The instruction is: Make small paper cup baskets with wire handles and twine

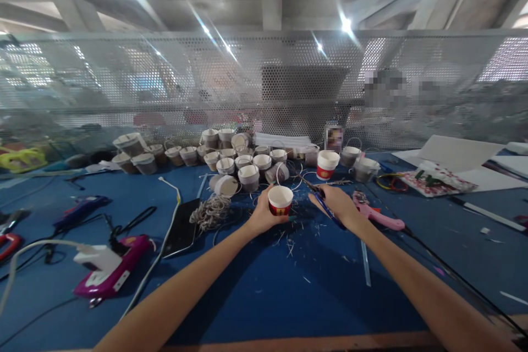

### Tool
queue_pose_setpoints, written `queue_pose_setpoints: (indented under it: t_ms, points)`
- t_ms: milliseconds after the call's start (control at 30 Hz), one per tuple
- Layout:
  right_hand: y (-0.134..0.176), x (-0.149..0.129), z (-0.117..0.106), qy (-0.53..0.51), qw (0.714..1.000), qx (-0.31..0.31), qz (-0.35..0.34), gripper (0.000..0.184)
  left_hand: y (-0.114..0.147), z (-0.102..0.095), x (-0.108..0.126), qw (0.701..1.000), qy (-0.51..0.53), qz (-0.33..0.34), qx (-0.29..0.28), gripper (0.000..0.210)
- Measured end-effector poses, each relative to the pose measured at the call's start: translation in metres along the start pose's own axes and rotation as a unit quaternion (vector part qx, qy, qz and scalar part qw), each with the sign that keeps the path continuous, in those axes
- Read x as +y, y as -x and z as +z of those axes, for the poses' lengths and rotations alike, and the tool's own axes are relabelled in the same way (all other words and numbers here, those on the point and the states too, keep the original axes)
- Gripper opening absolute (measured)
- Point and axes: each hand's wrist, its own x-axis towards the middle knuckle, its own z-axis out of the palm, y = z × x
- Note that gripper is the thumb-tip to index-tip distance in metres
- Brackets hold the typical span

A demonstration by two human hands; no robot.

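My left hand (264, 215) is wrapped round a red and white paper cup (280, 204), which stands upright with its open top facing me. To its right, my right hand (335, 204) is closed on blue-handled scissors (325, 204), their dark blades pointing away and to the left. The blades are apart from the cup. Pale thread-like scraps (291, 245) lie around and below the cup. Beyond my right hand stands a stack of red and white paper cups (328, 165). A pink glue gun (381, 217) lies just right of that hand.
Several small cord-wrapped buckets (248, 177) crowd the back of the blue table (247, 297). Left of my hand are a cord bundle (210, 212), a black phone or tablet (183, 228) and a magenta power strip (117, 269). A glue stick (366, 264) lies at right, near trailing cables.
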Motion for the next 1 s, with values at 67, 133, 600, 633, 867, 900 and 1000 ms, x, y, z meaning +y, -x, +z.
queue_pose_setpoints:
  t_ms: [67, 133, 600, 633, 867, 900, 1000]
  points:
    - [0.004, -0.004, -0.007, 0.043, 0.999, -0.019, 0.002, 0.037, -0.001, -0.002, -0.001, 0.999, 0.028, -0.009, -0.018, 0.087]
    - [0.008, -0.008, -0.013, 0.077, 0.996, -0.040, 0.006, 0.041, -0.003, -0.003, -0.002, 0.999, 0.037, -0.017, -0.018, 0.080]
    - [0.016, -0.019, -0.018, 0.162, 0.980, -0.114, 0.004, 0.037, -0.002, 0.002, -0.005, 0.998, -0.056, 0.006, 0.020, 0.067]
    - [0.016, -0.019, -0.018, 0.162, 0.980, -0.116, 0.003, 0.036, -0.002, 0.002, -0.004, 0.998, -0.060, 0.008, 0.021, 0.067]
    - [0.011, -0.017, -0.018, 0.170, 0.977, -0.127, -0.005, 0.037, -0.001, 0.002, -0.001, 0.997, -0.077, 0.001, 0.023, 0.065]
    - [0.010, -0.015, -0.018, 0.169, 0.978, -0.125, -0.006, 0.038, -0.001, 0.002, -0.001, 0.996, -0.080, -0.001, 0.027, 0.065]
    - [0.007, -0.008, -0.017, 0.163, 0.982, -0.092, -0.017, 0.043, -0.001, 0.001, -0.001, 0.996, -0.085, -0.004, 0.034, 0.064]
